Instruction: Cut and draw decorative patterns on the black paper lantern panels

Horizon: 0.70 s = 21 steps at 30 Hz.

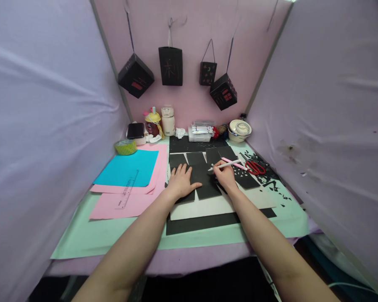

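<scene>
My left hand (180, 181) lies flat with fingers spread on a black paper cut-out (204, 184), whose flaps stick out at top and bottom. In my right hand (225, 175) a white pen (219, 165) is gripped, its tip pointing left close to the black paper's surface. A pink craft knife (236, 164) lies just beyond that hand. Small cut-out holes or bits show pale on the right part of the black paper. Under it is a white sheet (204, 209), with a larger black sheet (201, 224) beneath.
Red-handled scissors (255, 167) and black scraps (272, 184) lie at right. Pink (122, 205) and blue paper (129, 167), a clear ruler (129, 188) and a tape roll (126, 147) are at left. Bottles (168, 121), a pen box (201, 132) and bowls (239, 130) line the back, below hanging black lanterns (170, 67).
</scene>
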Motion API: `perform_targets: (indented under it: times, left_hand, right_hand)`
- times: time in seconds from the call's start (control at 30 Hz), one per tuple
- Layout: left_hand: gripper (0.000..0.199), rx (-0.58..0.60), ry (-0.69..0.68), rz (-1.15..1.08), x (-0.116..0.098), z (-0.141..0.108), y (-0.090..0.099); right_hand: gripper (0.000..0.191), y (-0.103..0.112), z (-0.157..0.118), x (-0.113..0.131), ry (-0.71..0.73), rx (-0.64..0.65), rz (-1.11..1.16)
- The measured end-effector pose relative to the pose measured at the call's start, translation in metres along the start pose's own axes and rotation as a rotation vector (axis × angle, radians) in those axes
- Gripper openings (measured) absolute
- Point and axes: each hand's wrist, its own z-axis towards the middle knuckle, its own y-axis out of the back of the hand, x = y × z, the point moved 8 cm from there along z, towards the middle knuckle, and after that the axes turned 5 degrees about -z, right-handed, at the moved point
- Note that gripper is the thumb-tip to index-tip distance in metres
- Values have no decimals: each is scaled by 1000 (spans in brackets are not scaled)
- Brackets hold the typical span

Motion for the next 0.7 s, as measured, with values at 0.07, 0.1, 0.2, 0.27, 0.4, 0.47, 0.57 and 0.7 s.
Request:
perform_targets:
  times: [0.07, 0.1, 0.2, 0.27, 0.4, 0.47, 0.57, 0.7]
  left_hand:
    - [88, -1, 0, -1, 0, 0, 0]
    - [88, -3, 1, -1, 0, 0, 0]
    - [87, -10, 2, -1, 1, 0, 1]
    - [87, -14, 3, 1, 1, 0, 1]
    - [88, -23, 1, 12, 2, 0, 2]
    - [88, -25, -3, 24, 2, 0, 2]
    - [87, -25, -15, 47, 1, 0, 3]
    - [82, -37, -30, 75, 0, 0, 6]
  right_hand:
    - [11, -1, 0, 0, -1, 17, -1]
    - [12, -2, 0, 0, -2, 25, -2]
    - [13, -3, 1, 0, -7, 40, -5]
    - [12, -4, 1, 0, -13, 49, -9]
    - [11, -7, 2, 0, -15, 72, -14]
    - [11, -8, 2, 1, -10, 77, -13]
    - [11, -9, 2, 1, -5, 73, -7]
    - [11, -9, 3, 3, -3, 68, 5]
